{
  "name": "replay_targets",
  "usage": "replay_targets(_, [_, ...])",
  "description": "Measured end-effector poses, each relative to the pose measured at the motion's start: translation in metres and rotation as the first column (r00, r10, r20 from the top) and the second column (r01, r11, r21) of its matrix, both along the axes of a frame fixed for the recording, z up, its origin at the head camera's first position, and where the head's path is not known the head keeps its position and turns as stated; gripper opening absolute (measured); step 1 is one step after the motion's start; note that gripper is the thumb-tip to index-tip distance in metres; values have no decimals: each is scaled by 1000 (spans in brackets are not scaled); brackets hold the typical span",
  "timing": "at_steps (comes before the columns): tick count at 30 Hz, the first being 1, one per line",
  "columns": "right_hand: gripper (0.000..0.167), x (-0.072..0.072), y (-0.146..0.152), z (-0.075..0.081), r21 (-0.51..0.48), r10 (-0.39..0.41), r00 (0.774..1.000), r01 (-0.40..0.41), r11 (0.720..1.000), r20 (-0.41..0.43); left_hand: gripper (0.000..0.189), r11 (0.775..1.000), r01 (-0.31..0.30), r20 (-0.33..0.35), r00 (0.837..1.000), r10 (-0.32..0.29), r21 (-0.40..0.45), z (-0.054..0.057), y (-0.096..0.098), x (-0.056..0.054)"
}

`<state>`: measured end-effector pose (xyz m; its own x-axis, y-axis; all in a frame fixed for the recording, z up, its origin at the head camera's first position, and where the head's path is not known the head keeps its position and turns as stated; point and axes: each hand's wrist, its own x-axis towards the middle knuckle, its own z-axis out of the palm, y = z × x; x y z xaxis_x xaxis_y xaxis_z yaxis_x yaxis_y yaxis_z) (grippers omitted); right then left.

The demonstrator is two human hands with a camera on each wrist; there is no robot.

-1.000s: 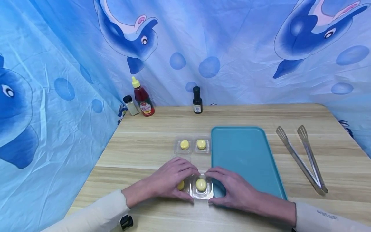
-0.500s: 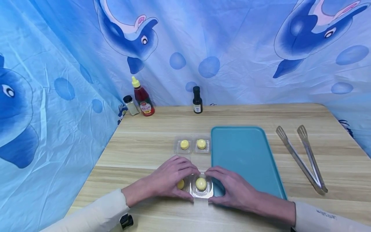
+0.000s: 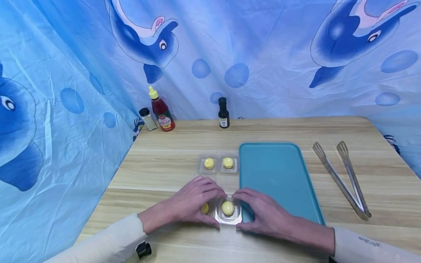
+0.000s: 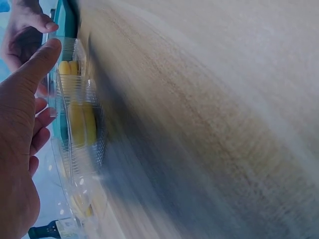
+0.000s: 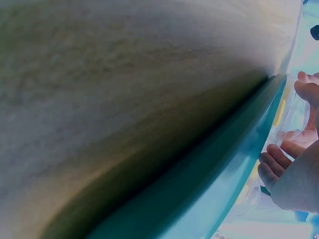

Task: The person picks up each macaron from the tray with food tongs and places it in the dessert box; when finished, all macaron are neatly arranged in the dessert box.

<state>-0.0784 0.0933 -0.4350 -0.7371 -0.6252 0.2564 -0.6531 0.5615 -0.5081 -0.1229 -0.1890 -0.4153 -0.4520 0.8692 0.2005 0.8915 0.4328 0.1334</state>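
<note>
A clear plastic box with a yellow macaron inside sits at the front, beside the teal tray. My left hand holds its left side, thumb at the front corner and fingers at the back one. The right hand mirrors this on the right side, its wrist crossing over the tray. Under my left palm a second boxed macaron is partly covered. In the left wrist view, the left thumb lies along the rim of a clear lid.
Behind the hands stand two more boxed macarons, side by side. Metal tongs lie spread right of the tray. Along the back edge are a red sauce bottle, a shaker with a black cap and a small dark bottle.
Both hands keep their places on the plastic box. The whole head view has shifted very slightly; nothing else has visibly moved.
</note>
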Motion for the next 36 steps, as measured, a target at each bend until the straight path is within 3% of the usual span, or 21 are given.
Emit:
replay_targets(8, [72, 5, -1, 1, 20, -7, 1000, 6, 1000, 24, 79, 1000, -1, 37, 999, 1, 1, 0, 1, 3])
replay_targets(20, [69, 9, -4, -1, 11, -10, 1000, 11, 1000, -27, 80, 1000, -4, -17, 1000, 3, -17, -2, 3, 7])
replay_targets(26, [69, 10, -4, -1, 2, -9, 1000, 9, 1000, -12, 80, 1000, -15, -26, 1000, 15, -27, -2, 3, 9])
replay_targets(36, [82, 9, -2, 3, 27, -35, 998, 34, 999, 44, 86, 1000, -4, -31, 1000, 4, -9, -4, 0, 7])
